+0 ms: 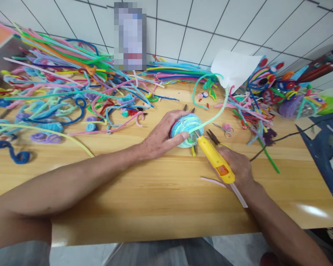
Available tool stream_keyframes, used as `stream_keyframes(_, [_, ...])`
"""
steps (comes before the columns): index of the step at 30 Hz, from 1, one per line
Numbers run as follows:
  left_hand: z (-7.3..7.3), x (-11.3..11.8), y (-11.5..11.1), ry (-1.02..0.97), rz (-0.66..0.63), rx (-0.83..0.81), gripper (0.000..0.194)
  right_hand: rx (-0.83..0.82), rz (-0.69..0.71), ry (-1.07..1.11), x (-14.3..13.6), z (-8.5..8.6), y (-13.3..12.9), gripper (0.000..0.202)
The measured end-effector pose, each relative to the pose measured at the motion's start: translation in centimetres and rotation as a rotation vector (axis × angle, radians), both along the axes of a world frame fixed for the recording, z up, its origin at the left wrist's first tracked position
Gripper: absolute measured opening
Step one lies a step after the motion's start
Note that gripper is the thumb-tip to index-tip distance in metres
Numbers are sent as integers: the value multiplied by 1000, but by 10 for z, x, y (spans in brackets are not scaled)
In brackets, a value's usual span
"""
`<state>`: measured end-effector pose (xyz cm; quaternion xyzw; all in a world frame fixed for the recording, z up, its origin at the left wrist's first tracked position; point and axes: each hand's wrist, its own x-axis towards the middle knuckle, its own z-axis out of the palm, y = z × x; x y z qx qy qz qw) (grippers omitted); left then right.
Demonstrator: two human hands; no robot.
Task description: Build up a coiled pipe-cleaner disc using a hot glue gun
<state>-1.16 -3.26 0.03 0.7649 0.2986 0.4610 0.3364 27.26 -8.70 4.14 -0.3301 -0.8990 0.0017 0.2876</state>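
My left hand (166,135) is wrapped round the left side of a ball wound with blue and green pipe cleaners (187,122), thumb resting on its front. From the ball a pale green pipe cleaner (218,116) runs up and right towards a white sheet. In my right hand (237,164) is a yellow hot glue gun (215,157), a clear glue stick poking out of its back end. Its nozzle points at the lower right of the ball, close to or touching it. Pliers with dark jaws (213,136) lie beside the gun, partly hidden by my right hand.
Heaps of coloured pipe cleaners (58,92) cover the table's left and back. Small scissors (224,128) lie right of the ball. A white sheet (233,72) leans against the tiled wall. Finished-looking colourful figures (288,88) stand at back right. A dark cord (291,135) crosses the right side.
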Motion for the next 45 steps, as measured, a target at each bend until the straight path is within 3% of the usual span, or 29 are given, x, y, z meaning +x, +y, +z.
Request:
stream_keyframes(12, [-2, 0, 1, -8, 3, 8, 57, 6, 12, 19, 0, 1, 0, 26])
stream_keyframes(29, [-3, -1, 1, 2, 4, 25, 57, 1, -35, -20, 5, -7, -1, 19])
stream_keyframes(39, [-3, 0, 1, -3, 14, 9, 58, -28, -106, 49, 9, -21, -1, 17])
stream_keyframes(45, [-3, 0, 1, 3, 5, 23, 58, -12, -114, 74, 5, -18, -1, 8])
